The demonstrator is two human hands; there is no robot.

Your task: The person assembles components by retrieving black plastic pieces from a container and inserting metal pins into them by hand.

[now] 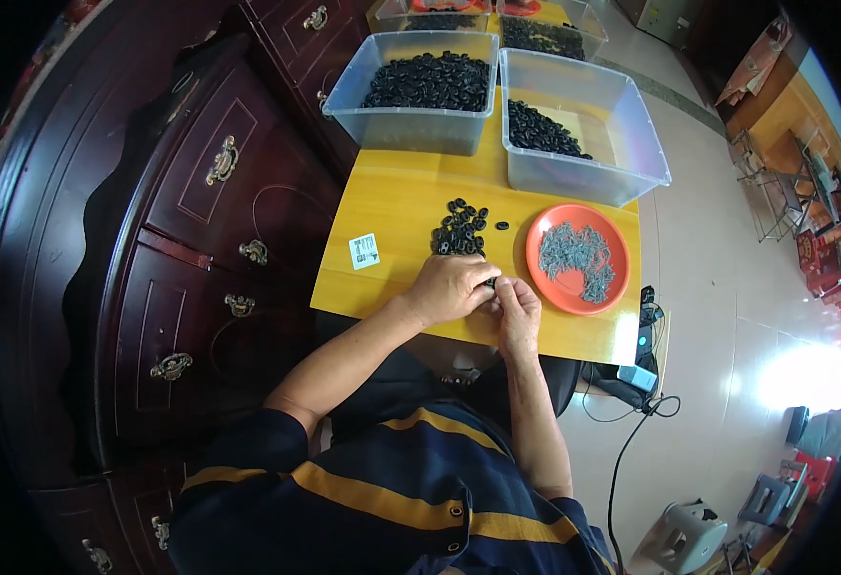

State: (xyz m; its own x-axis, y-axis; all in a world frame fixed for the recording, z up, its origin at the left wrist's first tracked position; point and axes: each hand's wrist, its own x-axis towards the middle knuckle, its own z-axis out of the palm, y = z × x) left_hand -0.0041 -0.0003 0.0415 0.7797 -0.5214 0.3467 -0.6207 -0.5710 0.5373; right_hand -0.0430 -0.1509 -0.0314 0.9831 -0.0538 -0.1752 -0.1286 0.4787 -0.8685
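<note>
My left hand (451,287) is closed on a small black oval part (490,283), most of it hidden by the fingers. Close against it, my right hand (518,311) pinches at the same spot; whatever its fingertips hold is too small to make out. Just beyond my left hand lies a loose heap of black oval parts (459,228) on the yellow table (392,206), with a single one (502,226) apart to the right. To the right of my hands sits a red-orange plate (534,251) carrying a pile of small grey metal pieces (579,257).
Two clear plastic bins (411,126) (583,177) with black parts stand at the table's far side. A white label (364,251) lies on the left. Dark wooden drawers (219,211) flank the table. A black cable (622,460) and a grey stool (693,532) are on the floor.
</note>
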